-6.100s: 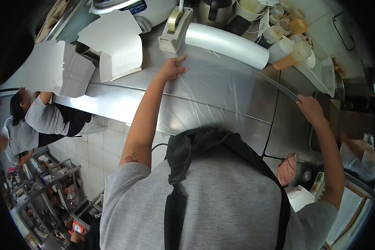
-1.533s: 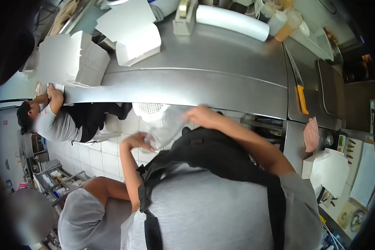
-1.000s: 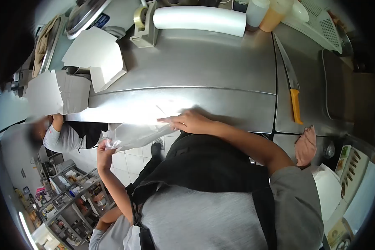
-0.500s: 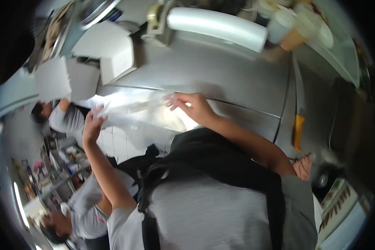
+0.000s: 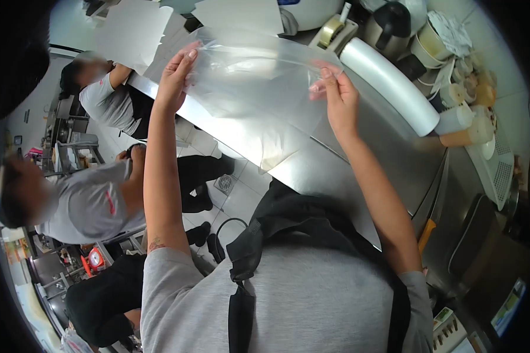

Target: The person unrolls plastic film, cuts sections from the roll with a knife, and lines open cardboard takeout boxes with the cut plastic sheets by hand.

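A clear plastic sheet or bag (image 5: 256,88) is stretched between my two hands above the steel counter (image 5: 303,170). My left hand (image 5: 182,73) pinches its upper left corner, and my right hand (image 5: 335,88) pinches the upper right one. The plastic hangs down toward my black apron, creased and yellowish at its lower end. Just beyond my right hand lies a thick white roll of plastic (image 5: 390,87), beside a tape dispenser (image 5: 334,34). White cardboard boxes (image 5: 136,36) are behind my left hand.
Sauce bottles (image 5: 468,130) and a white perforated tray (image 5: 499,170) line the back right. A yellow-handled knife (image 5: 427,234) lies right of my right forearm, near a dark board (image 5: 472,232). Several people in grey shirts are at the left, one (image 5: 94,203) close by.
The knife has left my right hand and lies on the counter. The plastic, lately low near the counter's front edge, is raised and spread, with both my hands farther forward.
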Demonstrator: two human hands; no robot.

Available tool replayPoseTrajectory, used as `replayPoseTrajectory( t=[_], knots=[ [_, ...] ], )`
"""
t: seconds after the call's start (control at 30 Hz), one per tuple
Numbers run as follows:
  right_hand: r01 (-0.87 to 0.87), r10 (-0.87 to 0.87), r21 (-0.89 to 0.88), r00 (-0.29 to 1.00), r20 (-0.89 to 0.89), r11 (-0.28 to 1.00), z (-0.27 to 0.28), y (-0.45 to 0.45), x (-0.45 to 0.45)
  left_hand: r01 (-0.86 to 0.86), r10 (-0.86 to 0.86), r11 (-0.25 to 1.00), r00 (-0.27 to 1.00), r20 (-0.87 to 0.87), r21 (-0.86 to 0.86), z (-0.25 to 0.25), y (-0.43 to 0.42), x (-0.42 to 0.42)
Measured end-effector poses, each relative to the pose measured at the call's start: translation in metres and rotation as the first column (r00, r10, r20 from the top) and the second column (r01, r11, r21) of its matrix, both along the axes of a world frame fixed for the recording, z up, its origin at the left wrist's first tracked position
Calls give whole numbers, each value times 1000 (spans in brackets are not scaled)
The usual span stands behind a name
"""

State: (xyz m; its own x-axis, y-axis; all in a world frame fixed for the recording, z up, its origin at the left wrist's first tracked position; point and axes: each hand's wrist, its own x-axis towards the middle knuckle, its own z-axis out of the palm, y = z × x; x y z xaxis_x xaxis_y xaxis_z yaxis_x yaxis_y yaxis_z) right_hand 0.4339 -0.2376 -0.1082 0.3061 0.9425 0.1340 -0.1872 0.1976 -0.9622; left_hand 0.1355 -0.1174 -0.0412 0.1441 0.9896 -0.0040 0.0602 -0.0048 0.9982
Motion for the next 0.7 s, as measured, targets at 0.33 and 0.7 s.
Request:
replayPoseTrajectory(
  t=[0.33,0.7],
  knots=[
    [74,-77,-79,996,-35,994,-9,114,-29,-23,21,999,999,47,40,-13,72,-51],
    [399,-342,47,712,613,916,-59,199,-50,-129,113,981,987,116,146,-66,132,-27]
  ],
)
